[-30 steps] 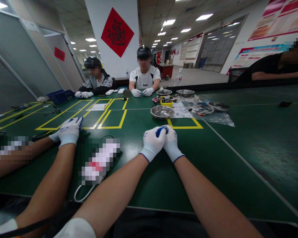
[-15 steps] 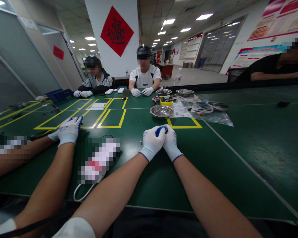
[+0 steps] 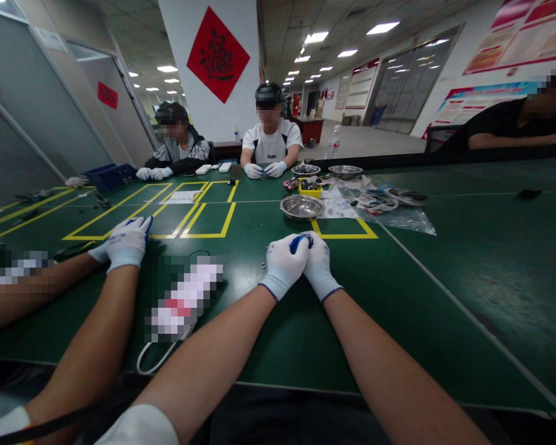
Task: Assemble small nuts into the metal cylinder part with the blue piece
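My left hand (image 3: pixel 287 262), in a white glove with blue fingertips, is closed against my right hand above the green table (image 3: pixel 380 346). Fingers curled, my right hand (image 3: pixel 318 262) meets it at the fingertips. Something small and dark shows between them, too hidden to name. A few tiny metal pieces (image 3: pixel 264 266) lie on the table just left of my left hand. Beyond both hands stands a shiny metal bowl (image 3: pixel 301 208).
At left are a co-worker's gloved hands (image 3: pixel 128 241) near a white power strip (image 3: pixel 185 300) with a cable. Farther back are a yellow box (image 3: pixel 310 193), two metal bowls, plastic bags (image 3: pixel 412 217) and a blue bin (image 3: pixel 109 178). Two people sit across the table.
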A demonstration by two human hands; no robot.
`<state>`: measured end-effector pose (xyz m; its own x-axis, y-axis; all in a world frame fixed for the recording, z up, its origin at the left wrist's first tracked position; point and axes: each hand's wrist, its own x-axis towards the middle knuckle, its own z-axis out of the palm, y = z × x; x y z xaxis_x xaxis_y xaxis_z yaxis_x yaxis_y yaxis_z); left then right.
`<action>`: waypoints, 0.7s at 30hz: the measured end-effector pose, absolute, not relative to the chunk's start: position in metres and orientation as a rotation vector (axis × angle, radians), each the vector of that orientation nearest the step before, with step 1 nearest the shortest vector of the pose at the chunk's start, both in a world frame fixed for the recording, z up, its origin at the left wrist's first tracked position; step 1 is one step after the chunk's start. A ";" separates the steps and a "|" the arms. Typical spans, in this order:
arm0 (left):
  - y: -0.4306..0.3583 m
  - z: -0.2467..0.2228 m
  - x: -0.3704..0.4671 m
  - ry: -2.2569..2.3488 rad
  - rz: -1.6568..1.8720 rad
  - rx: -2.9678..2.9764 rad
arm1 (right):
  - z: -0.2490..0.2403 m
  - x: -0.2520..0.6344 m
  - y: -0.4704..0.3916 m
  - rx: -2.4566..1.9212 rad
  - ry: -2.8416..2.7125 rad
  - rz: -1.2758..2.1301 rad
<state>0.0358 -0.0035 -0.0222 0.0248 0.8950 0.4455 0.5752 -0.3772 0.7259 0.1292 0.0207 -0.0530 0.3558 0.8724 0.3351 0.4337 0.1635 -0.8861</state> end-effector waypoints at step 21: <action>-0.005 -0.022 0.035 1.490 1.284 1.917 | -0.047 0.128 0.015 -1.468 -1.258 0.544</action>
